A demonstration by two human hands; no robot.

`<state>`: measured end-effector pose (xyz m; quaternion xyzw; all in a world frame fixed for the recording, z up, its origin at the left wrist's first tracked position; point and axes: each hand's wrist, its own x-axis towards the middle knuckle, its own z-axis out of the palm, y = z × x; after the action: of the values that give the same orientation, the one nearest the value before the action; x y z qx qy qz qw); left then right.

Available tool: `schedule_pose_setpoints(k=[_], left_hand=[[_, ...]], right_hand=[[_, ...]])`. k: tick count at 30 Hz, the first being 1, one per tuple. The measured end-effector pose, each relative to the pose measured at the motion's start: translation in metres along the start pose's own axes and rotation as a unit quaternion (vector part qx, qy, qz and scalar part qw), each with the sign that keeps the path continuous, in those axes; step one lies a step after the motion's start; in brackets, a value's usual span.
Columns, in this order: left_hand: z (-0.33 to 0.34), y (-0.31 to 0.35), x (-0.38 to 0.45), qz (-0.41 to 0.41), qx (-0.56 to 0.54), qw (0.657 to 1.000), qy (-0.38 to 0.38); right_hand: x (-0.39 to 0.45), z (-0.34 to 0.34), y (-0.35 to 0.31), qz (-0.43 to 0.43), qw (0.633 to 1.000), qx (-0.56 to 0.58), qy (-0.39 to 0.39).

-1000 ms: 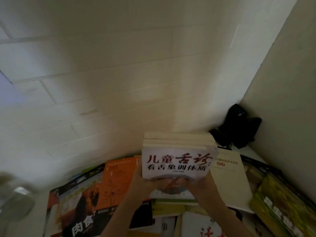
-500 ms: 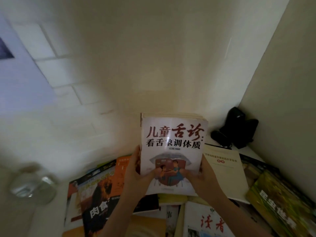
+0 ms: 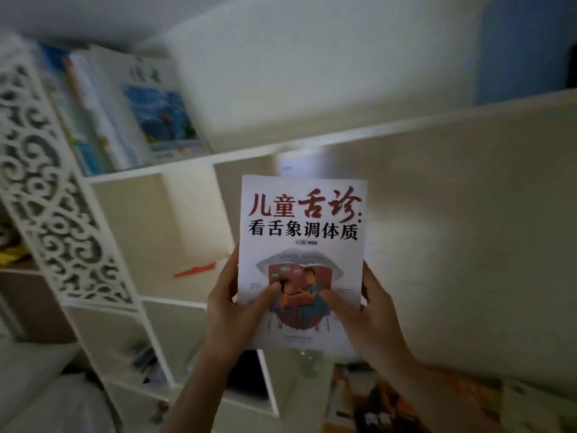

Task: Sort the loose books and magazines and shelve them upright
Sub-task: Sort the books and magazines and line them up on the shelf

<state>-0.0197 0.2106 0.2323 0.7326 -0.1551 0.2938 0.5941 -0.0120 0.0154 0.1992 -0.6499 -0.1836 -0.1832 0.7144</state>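
I hold a white book point(image 3: 304, 226) with red and black Chinese title upright in front of me, cover facing me. My left hand point(image 3: 232, 310) grips its lower left edge, thumb on the cover. My right hand point(image 3: 363, 314) grips the lower right edge, thumb on the cover too. Behind the book stands a white shelf unit point(image 3: 199, 160). Its top left compartment holds several upright books and magazines point(image 3: 125, 114). The compartment point(image 3: 150, 232) straight behind the book's left side has only an orange slip point(image 3: 195, 270) lying in it.
A white carved fretwork panel point(image 3: 46, 189) runs down the left of the shelf. Loose magazines point(image 3: 390, 401) lie on the surface at the bottom right. A clear glass object point(image 3: 307, 360) sits just below the book. Lower compartments hold dark blurred items point(image 3: 146, 360).
The view swung left from the wall corner and the pile to the shelf. Both hands raised the book from tilted back to upright, cover towards me.
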Motion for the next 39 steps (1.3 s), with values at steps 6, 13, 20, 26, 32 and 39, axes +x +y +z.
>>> schedule_pose_setpoints(k=[6,13,20,26,32,39], left_hand=[[-0.113,0.077,0.039,0.047,0.04,0.992,0.109],[-0.161,0.143,0.135,0.115,0.004,0.985,0.129],[-0.148,0.13,0.256,0.123,0.036,0.982,0.137],[-0.174,0.09,0.286,0.044,0.024,0.999,-0.006],[-0.199,0.062,0.318,0.071,0.069,0.994,0.036],[-0.211,0.027,0.347,0.091,0.212,0.965,0.127]], right_hand=[[0.046,0.114,-0.076,-0.097,0.988,0.082,-0.091],[0.149,0.161,-0.177,-0.246,0.964,0.009,-0.101],[0.287,0.172,-0.195,-0.202,0.972,-0.077,-0.096],[0.356,0.183,-0.152,-0.151,0.974,-0.124,-0.111],[0.404,0.218,-0.119,-0.089,0.975,-0.094,-0.182],[0.441,0.248,-0.097,-0.02,0.965,-0.072,-0.251]])
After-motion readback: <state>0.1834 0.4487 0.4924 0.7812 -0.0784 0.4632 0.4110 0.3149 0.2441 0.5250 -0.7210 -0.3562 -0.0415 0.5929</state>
